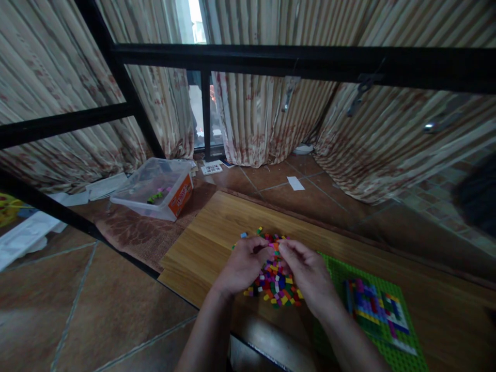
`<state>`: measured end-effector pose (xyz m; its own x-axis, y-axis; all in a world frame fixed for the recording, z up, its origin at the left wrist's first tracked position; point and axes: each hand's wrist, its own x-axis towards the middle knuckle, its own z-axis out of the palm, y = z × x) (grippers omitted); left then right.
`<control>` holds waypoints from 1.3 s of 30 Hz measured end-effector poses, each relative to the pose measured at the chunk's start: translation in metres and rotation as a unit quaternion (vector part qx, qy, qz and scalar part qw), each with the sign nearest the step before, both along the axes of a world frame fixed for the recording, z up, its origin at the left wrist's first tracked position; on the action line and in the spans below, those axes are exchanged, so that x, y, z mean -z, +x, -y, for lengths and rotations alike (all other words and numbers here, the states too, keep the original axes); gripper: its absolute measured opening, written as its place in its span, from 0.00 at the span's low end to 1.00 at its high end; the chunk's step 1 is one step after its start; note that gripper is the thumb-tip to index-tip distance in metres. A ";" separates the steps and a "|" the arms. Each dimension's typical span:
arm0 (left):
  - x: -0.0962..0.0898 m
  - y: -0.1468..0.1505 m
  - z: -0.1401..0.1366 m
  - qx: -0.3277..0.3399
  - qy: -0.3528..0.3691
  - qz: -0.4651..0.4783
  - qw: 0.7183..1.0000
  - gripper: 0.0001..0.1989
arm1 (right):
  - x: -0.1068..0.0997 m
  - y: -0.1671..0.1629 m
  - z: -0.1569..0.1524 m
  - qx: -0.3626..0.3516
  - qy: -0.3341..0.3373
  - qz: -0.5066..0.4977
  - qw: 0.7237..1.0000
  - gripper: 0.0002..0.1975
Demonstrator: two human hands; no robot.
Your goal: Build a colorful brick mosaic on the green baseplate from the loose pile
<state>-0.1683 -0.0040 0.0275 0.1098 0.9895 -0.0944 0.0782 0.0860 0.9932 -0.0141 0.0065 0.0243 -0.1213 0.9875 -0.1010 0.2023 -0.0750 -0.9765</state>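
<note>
Both my hands meet over a loose pile of small colourful toy bricks [277, 281] on the wooden table [205, 227]. My left hand [248, 263] is closed, thumb and forefinger pinching at a small pink and orange toy brick piece [275, 246]. From the other side, my right hand [310, 271] pinches the same piece between its fingertips. Whether it is one brick or two joined ones is too small to tell. Right of my right hand lies a green studded baseplate [405, 310], with rows of multicoloured bricks [372, 302] fixed on it.
A clear plastic tub [151, 178] with an orange label and a few bricks inside stands past the table's left end. Black metal bars [271, 57] cross in front of striped curtains [256, 113]. A white paper [295, 183] lies on the tiled floor.
</note>
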 end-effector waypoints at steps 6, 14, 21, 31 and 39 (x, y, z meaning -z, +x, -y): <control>0.002 0.006 0.000 0.010 0.016 0.041 0.999 0.11 | -0.001 -0.010 0.000 0.029 -0.021 -0.101 0.994 0.19; -0.001 0.001 0.001 0.020 0.016 0.010 1.000 0.11 | 0.005 -0.007 0.000 0.037 -0.073 -0.163 0.983 0.17; 0.004 -0.041 0.002 -0.051 0.012 -0.233 0.971 0.11 | 0.020 0.009 0.004 -0.019 0.089 0.144 0.985 0.11; 0.014 -0.030 -0.002 -0.066 -0.045 -0.392 0.917 0.09 | 0.039 -0.003 0.001 -0.085 0.231 0.359 0.900 0.07; 0.014 -0.030 -0.001 -0.056 -0.035 -0.359 0.931 0.09 | 0.042 0.004 0.003 -0.056 0.229 0.302 0.924 0.06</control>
<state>-0.1983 -0.0032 0.0136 -0.1105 0.9796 -0.1680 0.7063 0.1964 0.6802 -0.0099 0.0034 -0.0179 -0.2830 0.9279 0.2426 0.7014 0.3728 -0.6076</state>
